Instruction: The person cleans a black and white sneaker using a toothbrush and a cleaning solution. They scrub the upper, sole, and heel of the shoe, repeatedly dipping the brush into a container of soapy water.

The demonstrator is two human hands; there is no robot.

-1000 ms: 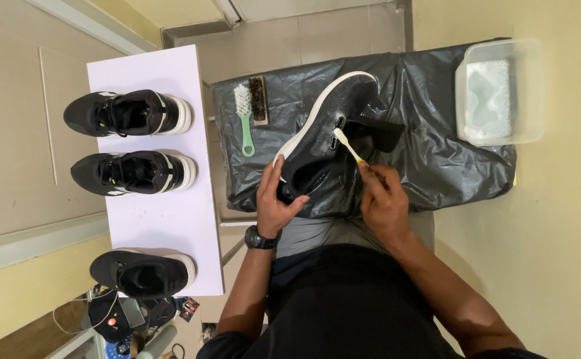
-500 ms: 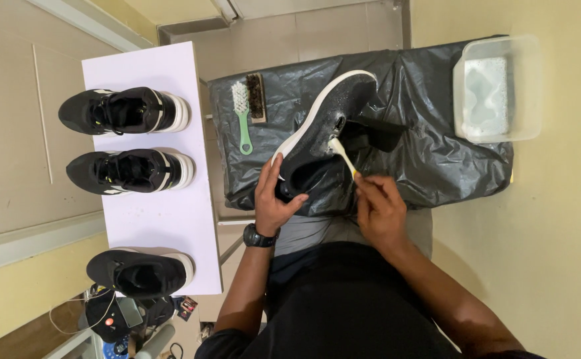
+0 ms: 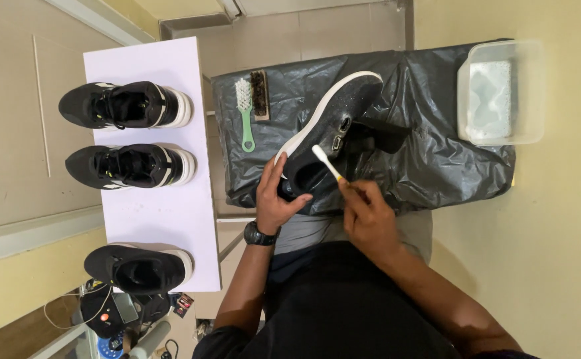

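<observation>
A black sneaker with a white sole [image 3: 333, 126] lies on its side on a black plastic sheet [image 3: 436, 159]. My left hand [image 3: 276, 198] grips the shoe at its heel end; a dark watch sits on that wrist. My right hand [image 3: 369, 219] holds a small toothbrush [image 3: 326, 163], whose white bristle head rests against the shoe's side near the opening.
A green-handled brush [image 3: 245, 113] and a dark wooden brush [image 3: 260, 94] lie at the sheet's left edge. A clear tub of soapy water [image 3: 499, 93] stands at the right. On the white table [image 3: 157, 213] to the left sit three black sneakers [image 3: 127, 106].
The toothbrush in my right hand has shifted slightly down and left along the shoe. My left hand stays on the heel.
</observation>
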